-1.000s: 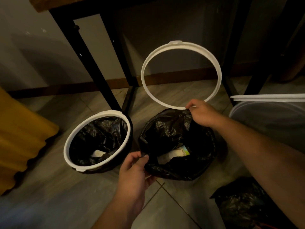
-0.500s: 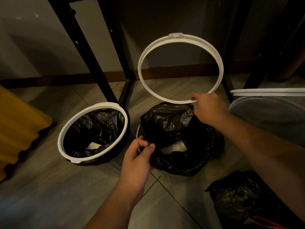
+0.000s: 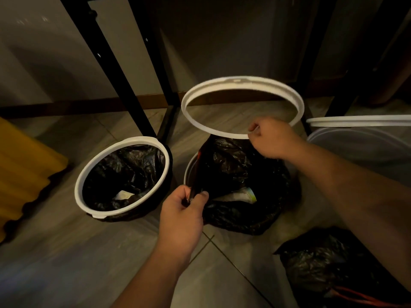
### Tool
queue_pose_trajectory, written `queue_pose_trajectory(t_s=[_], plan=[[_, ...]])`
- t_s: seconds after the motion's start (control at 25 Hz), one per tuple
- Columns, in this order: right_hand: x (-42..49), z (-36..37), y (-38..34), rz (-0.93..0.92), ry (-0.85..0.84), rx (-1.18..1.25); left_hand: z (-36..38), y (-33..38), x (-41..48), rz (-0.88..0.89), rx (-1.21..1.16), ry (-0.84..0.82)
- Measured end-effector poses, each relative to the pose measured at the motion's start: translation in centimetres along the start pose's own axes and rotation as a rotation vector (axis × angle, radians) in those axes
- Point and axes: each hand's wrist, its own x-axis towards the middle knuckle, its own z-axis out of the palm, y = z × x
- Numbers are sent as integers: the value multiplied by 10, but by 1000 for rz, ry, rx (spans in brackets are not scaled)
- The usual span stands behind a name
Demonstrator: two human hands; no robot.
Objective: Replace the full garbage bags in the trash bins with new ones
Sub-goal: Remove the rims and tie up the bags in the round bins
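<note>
Over the middle bin, crumpled black bag gapes, paper inside.

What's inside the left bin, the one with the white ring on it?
A black bag lines the bin, with a pale paper scrap lying at the bottom. Anything under the bag's folds is hidden.
</note>
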Motion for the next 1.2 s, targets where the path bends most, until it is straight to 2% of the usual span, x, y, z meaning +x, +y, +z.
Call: queue_pose_trajectory(t_s=[0.12,0.32,0.72,0.88,0.92,1.0,1.2], plan=[[-1,0,-6,-26,-28,-233,-4,-2,-1,48,91,50],[-4,8,-15,-63,-36,-394,-13,-8,-10,132,256,78],[-4,11,-6,-110,-96,-432,-22,-14,-14,38,411,163],[-5,9,-6,-147,-130,-512,-22,-12,-11,67,475,177],[-5,8,-6,-138,-144,-462,-21,-10,-10,86,469,178],[-4,3,-5,-95,-170,-209,-19,-6,-7,101,441,166],[-2,-12,-6,-13,-108,339,-18,7,-2,117,373,93]])
